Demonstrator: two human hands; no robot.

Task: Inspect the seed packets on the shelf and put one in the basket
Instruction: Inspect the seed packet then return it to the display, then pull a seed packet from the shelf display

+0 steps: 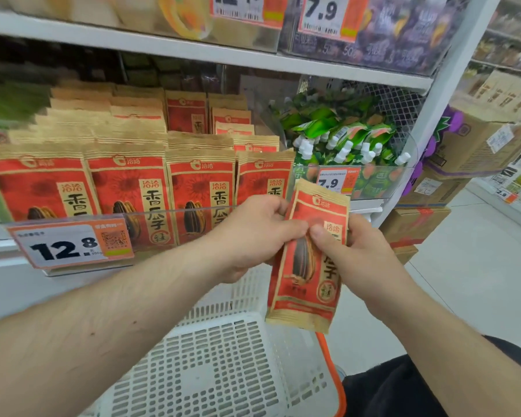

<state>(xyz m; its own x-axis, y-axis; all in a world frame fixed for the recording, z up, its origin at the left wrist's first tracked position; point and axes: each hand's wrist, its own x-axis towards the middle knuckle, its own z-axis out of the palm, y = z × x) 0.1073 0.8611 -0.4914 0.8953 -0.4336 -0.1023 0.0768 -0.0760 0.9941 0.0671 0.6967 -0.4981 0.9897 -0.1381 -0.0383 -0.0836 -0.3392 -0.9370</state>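
- Head view: both hands are up in front of the shelf [193, 54], sharing one red and tan seed packet [309, 260] between them.
- The left hand [254, 233] grasps the packet's left edge, fingers curled round behind it and the thumb pressed on the front.
- The right hand [351, 251] pinches the right side, thumb laid across the printed face, the other fingers tucked behind.
- The packet hangs nearly upright, its top leaning a little to the right, printed front toward the camera, a big striped seed drawn in the middle.
- It's off the shelf and held in the air just above the far corner of the white basket [223, 365], not touching it.
- The basket sits low between the forearms, slotted plastic walls, an orange handle [333, 374] running down its right side.
- Behind the hands, rows of matching packets [127, 188] stand upright on the shelf behind a clear rail.
- A price tag [69, 245] reading 12.8 hangs on the rail at the left.
- To the right of the packets, a clear bin holds green pouches [343, 136] with white caps, with a 7.9 tag [333, 180] on its front.
- Brown cardboard boxes [415, 227] are stacked on the floor past the shelf's end.
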